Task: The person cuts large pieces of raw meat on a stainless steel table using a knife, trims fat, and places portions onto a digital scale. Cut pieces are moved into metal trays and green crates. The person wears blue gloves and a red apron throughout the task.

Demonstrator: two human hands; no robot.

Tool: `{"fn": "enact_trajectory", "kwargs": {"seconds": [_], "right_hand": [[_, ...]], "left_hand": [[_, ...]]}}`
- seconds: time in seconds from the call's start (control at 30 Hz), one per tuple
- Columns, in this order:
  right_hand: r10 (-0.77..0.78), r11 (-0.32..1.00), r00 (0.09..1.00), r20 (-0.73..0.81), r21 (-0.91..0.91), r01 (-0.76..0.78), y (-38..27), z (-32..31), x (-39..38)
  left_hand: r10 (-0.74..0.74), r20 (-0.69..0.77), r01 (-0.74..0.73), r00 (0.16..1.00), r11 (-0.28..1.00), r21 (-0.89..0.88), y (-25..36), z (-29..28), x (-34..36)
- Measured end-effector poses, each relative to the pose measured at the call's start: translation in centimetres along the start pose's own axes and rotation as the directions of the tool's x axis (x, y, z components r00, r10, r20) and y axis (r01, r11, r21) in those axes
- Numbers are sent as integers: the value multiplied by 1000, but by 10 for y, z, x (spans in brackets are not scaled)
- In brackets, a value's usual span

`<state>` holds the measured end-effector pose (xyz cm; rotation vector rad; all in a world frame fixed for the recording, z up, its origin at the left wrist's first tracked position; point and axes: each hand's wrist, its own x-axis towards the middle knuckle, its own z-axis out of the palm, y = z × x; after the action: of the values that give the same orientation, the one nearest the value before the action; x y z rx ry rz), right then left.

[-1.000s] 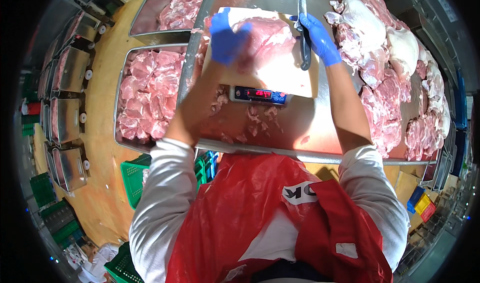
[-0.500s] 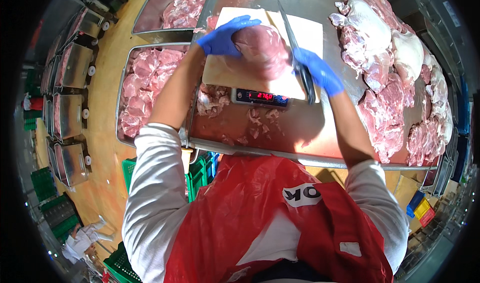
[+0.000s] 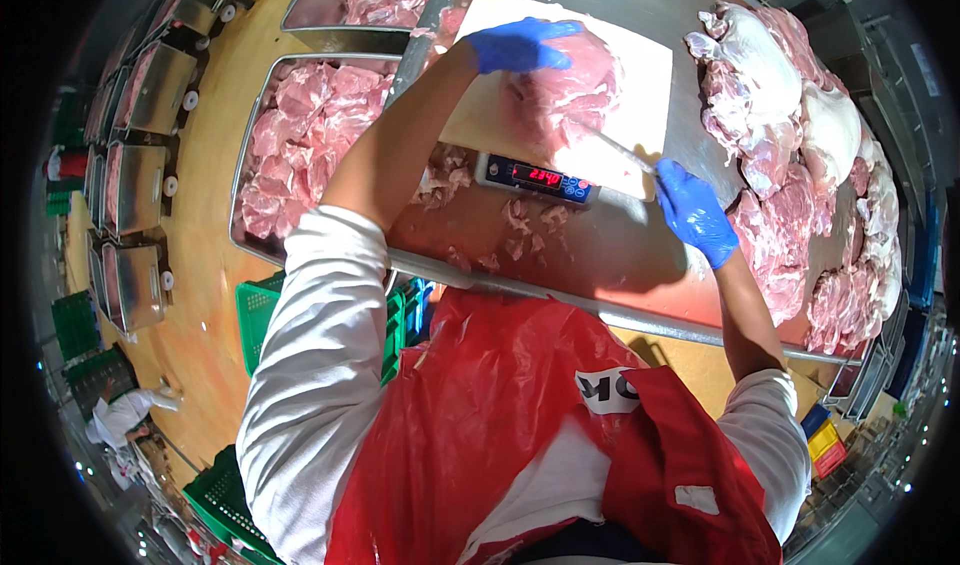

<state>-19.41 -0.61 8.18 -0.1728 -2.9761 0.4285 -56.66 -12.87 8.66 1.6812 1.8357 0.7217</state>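
While my left hand (image 3: 525,47) lies across the top left of the large, rounded slab of pale-pink raw meat (image 3: 592,83), fingers extended and not wrapped round it, my right hand (image 3: 697,213) is clamped on the long, narrow steel-bladed knife (image 3: 618,145), its handle hidden in my fist. Blade slants up and left to the meat's near side; whether the tip has gone in, cannot tell.

Left hand probably there to steady the slab, set on the far side, well apart from the blade. Meat sits on the flat, off-white cutting board (image 3: 648,90), likely for a firm surface. Small blue-fronted scale with a red display (image 3: 490,169) at the board's near edge, readout facing me, presumably for easy reading; whether it bears the board, cannot tell.

Big skin-on pieces of raw meat (image 3: 765,145) heaped on the stainless-steel bench (image 3: 605,265), knife-hand side, perhaps for easy reach. Rectangular metal tub (image 3: 335,57) of smaller pink cuts beside the bench, left. Scraps (image 3: 520,220) lie loose near the scale.
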Motion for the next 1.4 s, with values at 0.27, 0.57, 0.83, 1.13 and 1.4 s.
{"fn": "enact_trajectory", "kwargs": {"seconds": [0.27,0.57,0.83,1.13,1.4], "right_hand": [[10,991,1000,18,-135,-7,-73,23,112],[240,971,947,214,-54,-234,-84,28,79],[151,980,972,178,103,-171,-79,39,73],[152,973,972,179,146,-179,-79,46,63],[259,966,896,361,-110,-234,-62,-36,-74]], "left_hand": [[-169,244,50,955,903,426,90,8,57],[-276,42,204,960,797,569,107,47,47],[-200,11,153,980,785,600,106,56,50],[538,-382,411,751,71,909,34,106,69],[491,-169,-303,854,736,606,10,34,31]]}}
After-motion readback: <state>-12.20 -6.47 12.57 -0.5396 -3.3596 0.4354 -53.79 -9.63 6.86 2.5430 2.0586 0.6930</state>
